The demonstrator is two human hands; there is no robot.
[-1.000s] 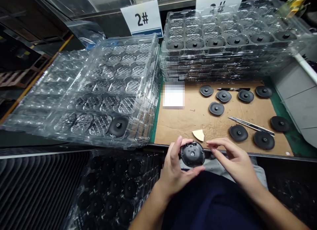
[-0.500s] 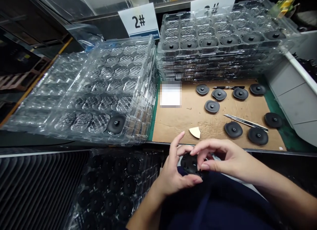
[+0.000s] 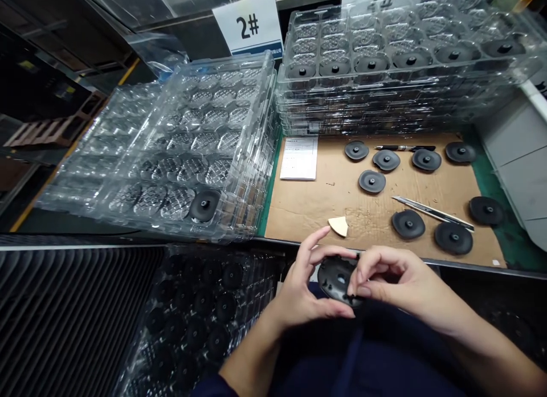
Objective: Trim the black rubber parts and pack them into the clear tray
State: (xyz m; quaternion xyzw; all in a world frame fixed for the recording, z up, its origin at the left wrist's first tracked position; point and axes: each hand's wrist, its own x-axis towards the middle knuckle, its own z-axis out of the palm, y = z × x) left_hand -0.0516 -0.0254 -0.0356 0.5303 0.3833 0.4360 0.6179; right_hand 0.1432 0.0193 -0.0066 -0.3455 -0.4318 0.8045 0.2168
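A black rounded disc part (image 3: 335,277), its face tilted up with a small light hole near the middle, is in my left hand (image 3: 301,286). The left thumb supports its lower edge and the fingers curve round its upper edge. My right hand (image 3: 384,277) pinches at the right side of the disc, thumb and fingertips pressed together; small dark bits show by the fingertips. Just beyond the hands, a cream-coloured wedge piece (image 3: 339,226) lies on the cardboard (image 3: 299,212).
Several similar black discs (image 3: 371,181) lie on the cardboard, with a utility knife (image 3: 433,213), a pen (image 3: 405,148) and a paper slip (image 3: 299,159). Clear plastic trays are stacked at left (image 3: 192,140) and back (image 3: 384,92). A tray of discs (image 3: 196,317) sits lower left.
The disc is turned so more of its face shows. My right hand has shifted slightly along its right side. The whole view has shifted a little.
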